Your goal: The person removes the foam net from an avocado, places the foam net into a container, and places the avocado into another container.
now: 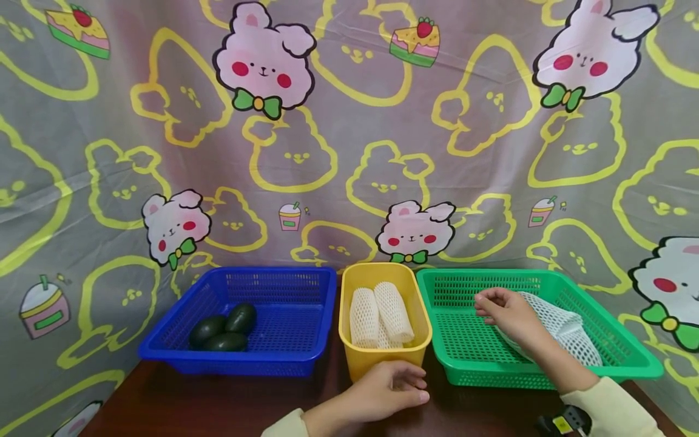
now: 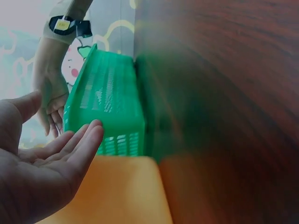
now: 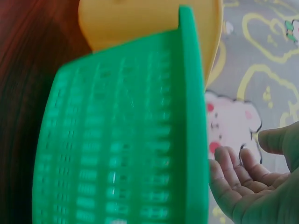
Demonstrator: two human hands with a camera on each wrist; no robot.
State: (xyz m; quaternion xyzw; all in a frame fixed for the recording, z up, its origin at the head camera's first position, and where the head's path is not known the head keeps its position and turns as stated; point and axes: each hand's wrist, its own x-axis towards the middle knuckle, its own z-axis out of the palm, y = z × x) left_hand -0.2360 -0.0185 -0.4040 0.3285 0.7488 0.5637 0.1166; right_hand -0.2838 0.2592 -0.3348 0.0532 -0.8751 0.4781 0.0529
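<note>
My left hand (image 1: 377, 393) is just in front of the yellow bin (image 1: 357, 364), fingers loosely bent and nothing in them. Inside that bin lie several white foam net sleeves (image 1: 393, 312). Over the green basket (image 1: 455, 370) hovers my right hand (image 1: 510, 314), also empty, its fingers relaxed. White foam netting (image 1: 581, 343) lies in the basket beneath and to the right of it, partly hidden by the hand and forearm. In the right wrist view, the palm and slightly bent fingers (image 3: 229, 175) show beside the basket's rim, holding nothing.
A blue basket (image 1: 289, 352) on the left holds three dark green, avocado-like fruits (image 1: 226, 342). All three containers stand side by side on a dark wooden table (image 1: 218, 406). Behind them hangs a printed curtain (image 1: 349, 133). A black wrist device (image 1: 570, 419) is on the right arm.
</note>
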